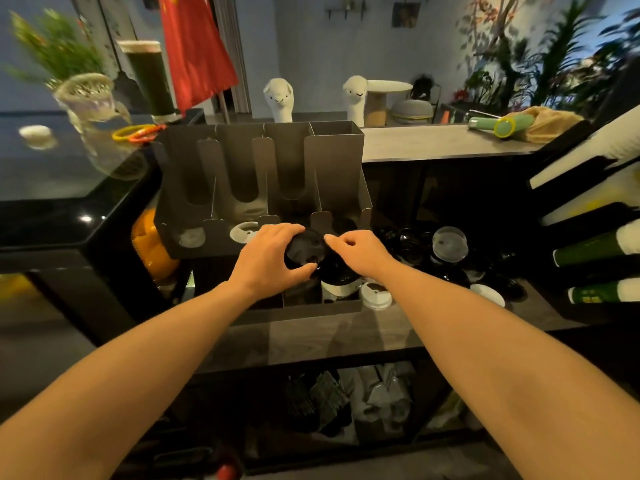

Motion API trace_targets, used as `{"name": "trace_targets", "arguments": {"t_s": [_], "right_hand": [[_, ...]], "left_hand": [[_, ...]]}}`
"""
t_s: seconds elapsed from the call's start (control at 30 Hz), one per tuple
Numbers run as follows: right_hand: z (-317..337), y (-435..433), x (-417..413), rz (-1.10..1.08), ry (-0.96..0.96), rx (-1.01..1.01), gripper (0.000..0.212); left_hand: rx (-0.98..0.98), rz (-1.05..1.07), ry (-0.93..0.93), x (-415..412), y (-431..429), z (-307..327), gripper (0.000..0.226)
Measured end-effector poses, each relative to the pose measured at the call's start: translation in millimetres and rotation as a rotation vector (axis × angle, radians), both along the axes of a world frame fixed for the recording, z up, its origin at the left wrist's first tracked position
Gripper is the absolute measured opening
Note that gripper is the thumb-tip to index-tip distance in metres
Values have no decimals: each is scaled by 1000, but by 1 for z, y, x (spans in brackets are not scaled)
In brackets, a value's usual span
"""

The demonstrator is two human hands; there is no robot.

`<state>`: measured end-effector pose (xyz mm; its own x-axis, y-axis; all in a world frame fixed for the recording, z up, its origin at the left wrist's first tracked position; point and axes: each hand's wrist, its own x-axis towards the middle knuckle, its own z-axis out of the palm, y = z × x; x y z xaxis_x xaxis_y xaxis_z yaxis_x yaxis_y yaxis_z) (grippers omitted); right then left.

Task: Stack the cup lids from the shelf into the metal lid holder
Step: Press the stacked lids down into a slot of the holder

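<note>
A person's left grip [268, 259] closes around a black lid [306, 249], fingers over its top and thumb under its near edge. The right grip [358, 252], fingers curled narrow, pinches the same lid at its right rim. The lid hangs tilted between the two grips, just above the low front compartments of the metal lid holder [263, 161], which stands on a grey shelf [311, 337].

Of the holder's tall slots, the leftmost has a clear lid [191, 237] at its bottom and the next a white lid [244, 232]. Below the held lid, more black lids [337, 271] sit in a front compartment.

To the holder's right, loose black lids [408, 245], a clear domed lid [449, 242] and two white lids [375, 294] lie on the shelf. Behind the holder stand two plush alpacas [278, 100], a red flag [194, 46] and a tabletop [433, 142] bearing a green bottle [502, 125].
</note>
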<state>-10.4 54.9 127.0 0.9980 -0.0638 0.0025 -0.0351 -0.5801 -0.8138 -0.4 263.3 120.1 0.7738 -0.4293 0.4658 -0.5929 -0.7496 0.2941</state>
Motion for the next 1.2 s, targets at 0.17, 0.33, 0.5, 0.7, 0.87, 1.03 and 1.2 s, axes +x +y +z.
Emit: {"name": "trace_targets", "arguments": {"t_s": [0.17,0.33,0.5,0.7,0.87,1.03,1.2], "right_hand": [[18,-3,7,125,-69,-227,59],[43,5,14,305,-48,-405,88],[55,20,20,342,57,-494,96],[43,35,41,367,115,-589,96],[34,39,54,411,253,-682,94],[34,41,61,453,225,-823,91],[37,45,69,452,159,-985,80]], "left_hand": [[-32,65,-52,14,6,21,73],[31,120,-90,38,7,40,73],[167,213,-93,64,-2,56,67],[490,194,-61,94,-13,67,63],[717,127,-25,102,-24,54,65],[735,120,35,113,-28,43,51],[836,158,28,121,-26,32,38]]}}
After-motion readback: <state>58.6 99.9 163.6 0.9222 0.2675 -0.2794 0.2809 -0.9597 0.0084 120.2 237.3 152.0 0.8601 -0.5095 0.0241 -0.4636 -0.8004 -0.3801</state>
